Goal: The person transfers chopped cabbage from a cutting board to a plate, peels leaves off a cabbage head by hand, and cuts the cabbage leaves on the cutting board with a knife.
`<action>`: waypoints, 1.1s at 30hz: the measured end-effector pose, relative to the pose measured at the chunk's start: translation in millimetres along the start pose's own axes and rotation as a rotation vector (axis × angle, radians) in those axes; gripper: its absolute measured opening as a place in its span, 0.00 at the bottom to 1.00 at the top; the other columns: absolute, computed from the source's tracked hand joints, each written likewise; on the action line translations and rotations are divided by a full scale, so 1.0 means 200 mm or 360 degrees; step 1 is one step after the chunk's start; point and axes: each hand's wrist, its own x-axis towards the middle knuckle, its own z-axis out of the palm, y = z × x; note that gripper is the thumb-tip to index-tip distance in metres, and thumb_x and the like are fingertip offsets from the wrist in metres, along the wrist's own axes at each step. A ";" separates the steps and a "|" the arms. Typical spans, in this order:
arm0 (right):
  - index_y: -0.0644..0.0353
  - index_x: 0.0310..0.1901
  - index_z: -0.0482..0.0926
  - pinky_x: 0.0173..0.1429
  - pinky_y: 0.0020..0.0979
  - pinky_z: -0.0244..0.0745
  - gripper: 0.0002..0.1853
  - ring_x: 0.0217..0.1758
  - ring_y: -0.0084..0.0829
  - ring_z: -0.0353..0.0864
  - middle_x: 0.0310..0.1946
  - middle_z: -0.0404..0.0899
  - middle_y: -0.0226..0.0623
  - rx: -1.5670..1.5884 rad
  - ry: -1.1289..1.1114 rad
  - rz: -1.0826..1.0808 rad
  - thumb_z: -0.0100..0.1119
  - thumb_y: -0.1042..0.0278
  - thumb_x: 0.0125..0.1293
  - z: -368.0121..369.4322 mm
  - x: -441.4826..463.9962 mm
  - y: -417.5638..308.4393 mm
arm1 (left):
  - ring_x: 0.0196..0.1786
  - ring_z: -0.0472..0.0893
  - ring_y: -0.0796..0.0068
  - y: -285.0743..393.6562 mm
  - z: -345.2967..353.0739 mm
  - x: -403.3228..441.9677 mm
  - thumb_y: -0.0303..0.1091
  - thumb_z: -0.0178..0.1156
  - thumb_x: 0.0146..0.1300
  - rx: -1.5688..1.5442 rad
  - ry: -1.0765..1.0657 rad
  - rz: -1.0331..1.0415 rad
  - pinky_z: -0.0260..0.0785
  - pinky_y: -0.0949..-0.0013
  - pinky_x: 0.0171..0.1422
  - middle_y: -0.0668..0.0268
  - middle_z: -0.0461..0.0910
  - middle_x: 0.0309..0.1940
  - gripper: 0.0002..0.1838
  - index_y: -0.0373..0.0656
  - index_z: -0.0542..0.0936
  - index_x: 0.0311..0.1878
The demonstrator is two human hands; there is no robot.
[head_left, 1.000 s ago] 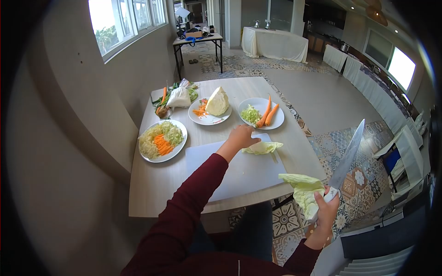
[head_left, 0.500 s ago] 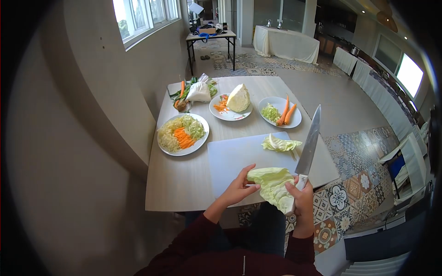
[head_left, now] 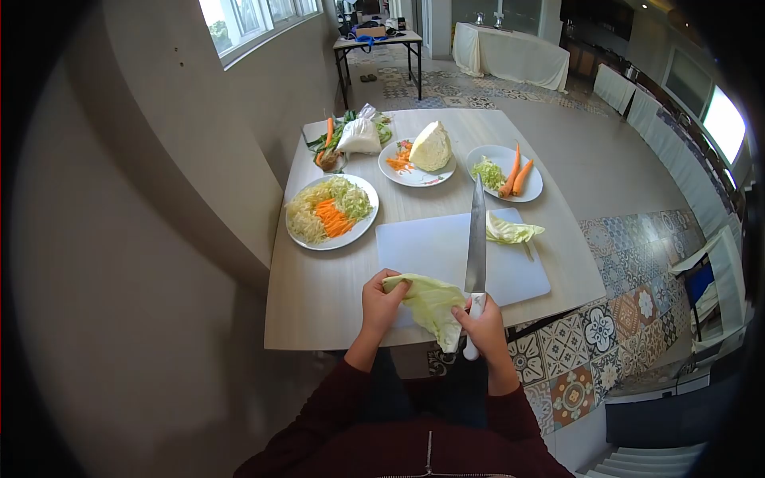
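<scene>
Between my two hands, over the table's near edge, is a pale green cabbage leaf (head_left: 431, 306). My left hand (head_left: 382, 301) pinches the leaf's left edge. The right edge of the leaf and a large knife (head_left: 476, 247) are both in my right hand (head_left: 483, 323), the blade pointing up and away. Beyond the hands lies a white cutting board (head_left: 430, 243), with another cabbage piece (head_left: 514, 230) at its right side. A plate (head_left: 296, 229) at the left holds shredded vegetables and carrot strips.
Farther back on the table (head_left: 307, 319) are a plate (head_left: 414, 180) with a cabbage wedge (head_left: 431, 147), a plate (head_left: 532, 188) with carrots (head_left: 522, 177) and shreds, and a white bag (head_left: 360, 137) beside greens. A wall (head_left: 175, 159) stands left.
My left hand has come back from the cabbage piece on the board and taken the leaf's left edge. My right hand has moved left with the leaf and knife. The view has shifted.
</scene>
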 end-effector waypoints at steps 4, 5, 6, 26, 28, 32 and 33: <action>0.62 0.32 0.71 0.35 0.28 0.72 0.17 0.27 0.24 0.75 0.25 0.75 0.34 -0.0054 -0.0017 -0.0104 0.71 0.65 0.51 0.01 0.09 -0.05 | 0.27 0.77 0.84 0.10 0.00 0.08 0.25 0.63 0.54 0.0086 0.0118 0.0182 0.69 0.79 0.32 0.68 0.80 0.26 0.06 0.36 0.81 0.35; 0.62 0.32 0.72 0.35 0.29 0.72 0.17 0.27 0.25 0.76 0.25 0.76 0.34 -0.0099 -0.0020 -0.0101 0.72 0.65 0.51 0.01 0.11 -0.08 | 0.28 0.77 0.83 0.14 0.00 0.09 0.24 0.64 0.53 0.0091 0.0165 0.0246 0.69 0.79 0.32 0.68 0.80 0.26 0.06 0.36 0.81 0.35; 0.62 0.32 0.72 0.35 0.29 0.73 0.17 0.27 0.25 0.76 0.24 0.77 0.35 -0.0142 -0.0021 -0.0101 0.72 0.65 0.51 0.00 0.12 -0.11 | 0.28 0.78 0.83 0.20 0.00 0.10 0.24 0.65 0.52 0.0150 0.0246 0.0250 0.70 0.79 0.32 0.68 0.81 0.25 0.05 0.36 0.82 0.33; 0.66 0.32 0.72 0.39 0.35 0.75 0.14 0.31 0.39 0.82 0.27 0.80 0.42 -0.0386 0.0119 -0.0281 0.66 0.67 0.52 0.02 0.22 -0.05 | 0.27 0.76 0.87 0.20 -0.04 0.29 0.31 0.62 0.61 0.0267 -0.0064 0.0206 0.68 0.80 0.33 0.69 0.80 0.25 0.07 0.37 0.78 0.32; 0.66 0.32 0.72 0.39 0.35 0.75 0.14 0.31 0.38 0.82 0.27 0.80 0.42 -0.0255 0.0058 -0.0152 0.66 0.68 0.52 0.03 0.22 -0.04 | 0.27 0.76 0.87 0.24 -0.01 0.31 0.31 0.61 0.62 0.0280 -0.0041 0.0251 0.67 0.80 0.32 0.70 0.80 0.25 0.07 0.37 0.78 0.32; 0.66 0.32 0.73 0.39 0.34 0.75 0.13 0.32 0.35 0.82 0.27 0.80 0.41 -0.0268 0.0031 -0.0317 0.66 0.68 0.52 0.03 0.22 -0.02 | 0.26 0.76 0.87 0.27 0.00 0.34 0.31 0.61 0.61 0.0294 -0.0004 0.0324 0.67 0.80 0.31 0.70 0.79 0.23 0.07 0.37 0.78 0.33; 0.66 0.32 0.73 0.39 0.34 0.75 0.13 0.32 0.36 0.82 0.27 0.80 0.41 -0.0268 0.0013 -0.0303 0.66 0.68 0.52 0.03 0.21 -0.02 | 0.26 0.76 0.87 0.28 0.00 0.35 0.32 0.62 0.61 0.0279 0.0014 0.0326 0.67 0.80 0.30 0.70 0.79 0.22 0.08 0.36 0.78 0.33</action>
